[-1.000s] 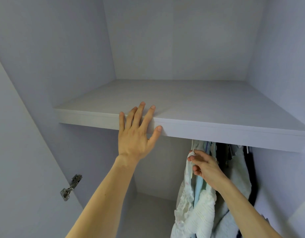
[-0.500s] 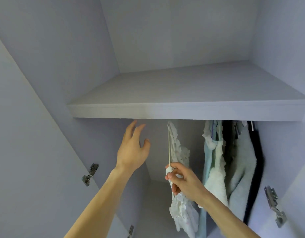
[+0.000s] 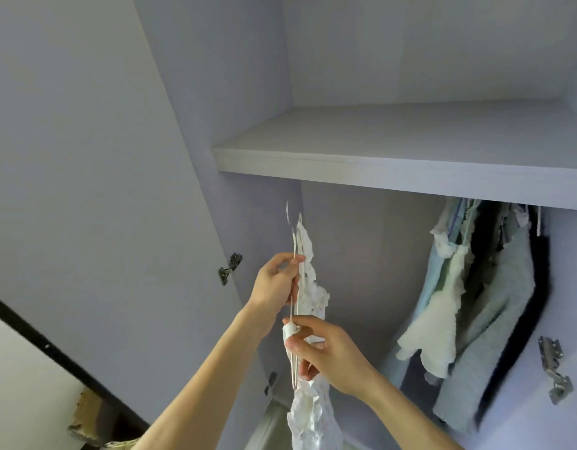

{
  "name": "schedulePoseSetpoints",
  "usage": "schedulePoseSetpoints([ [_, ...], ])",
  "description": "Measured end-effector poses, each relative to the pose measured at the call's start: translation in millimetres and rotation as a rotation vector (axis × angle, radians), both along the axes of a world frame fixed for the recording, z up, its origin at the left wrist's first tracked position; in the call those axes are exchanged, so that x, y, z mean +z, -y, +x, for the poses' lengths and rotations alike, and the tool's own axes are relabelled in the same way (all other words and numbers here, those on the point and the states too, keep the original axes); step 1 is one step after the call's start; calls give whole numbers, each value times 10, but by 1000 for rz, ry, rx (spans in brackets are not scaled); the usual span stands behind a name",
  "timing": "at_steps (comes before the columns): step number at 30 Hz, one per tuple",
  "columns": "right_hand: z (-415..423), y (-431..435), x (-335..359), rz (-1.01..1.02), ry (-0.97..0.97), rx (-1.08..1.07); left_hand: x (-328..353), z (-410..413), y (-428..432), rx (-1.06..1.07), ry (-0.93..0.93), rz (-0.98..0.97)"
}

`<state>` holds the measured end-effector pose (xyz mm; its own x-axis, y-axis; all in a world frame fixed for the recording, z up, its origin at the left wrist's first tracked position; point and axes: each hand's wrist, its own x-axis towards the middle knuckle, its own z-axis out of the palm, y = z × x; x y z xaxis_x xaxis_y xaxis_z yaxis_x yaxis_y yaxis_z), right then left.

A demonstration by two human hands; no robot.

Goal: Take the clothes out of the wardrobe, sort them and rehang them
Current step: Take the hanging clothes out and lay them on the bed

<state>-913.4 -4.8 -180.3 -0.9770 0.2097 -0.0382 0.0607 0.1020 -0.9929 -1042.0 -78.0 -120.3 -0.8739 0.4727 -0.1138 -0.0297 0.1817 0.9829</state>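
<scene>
A white ruffled garment [image 3: 313,414] hangs on a thin white hanger [image 3: 293,254], held out below the shelf at the wardrobe's left side. My left hand [image 3: 275,280] grips the hanger's upper wire beside the frills. My right hand [image 3: 323,352] pinches the lower end of the hanger together with the cloth. The hanger's hook [image 3: 288,216] points up, free of any rail. Several more clothes [image 3: 482,287], pale blue, white, mint and black, hang bunched at the right under the shelf.
A bare white shelf [image 3: 394,170] spans the wardrobe above the clothes. The open left door [image 3: 102,190] carries a metal hinge [image 3: 230,267]; another hinge [image 3: 555,368] sits on the right side. A dark frame edge [image 3: 53,349] runs at lower left.
My left hand came down from the shelf edge and took hold of the hanger. The white garment came away from the other clothes and moved left. My view swung to the left.
</scene>
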Motion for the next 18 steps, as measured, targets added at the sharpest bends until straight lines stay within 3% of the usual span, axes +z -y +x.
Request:
schedulePoseSetpoints([
  [5, -148, 58, 185, 165, -65, -61, 220, 126, 873, 175, -97, -74],
  [9, -360, 316, 264, 495, -249, -138, 287, 487, 1889, 289, -28, -35],
  [13, -637, 1091, 206, 816, -429, 135, 212, 1129, 2831, 407, 13, 4],
  [18, -619, 2406, -122, 754, -533, 528, -56, 2140, 3732, 641, 79, 66],
])
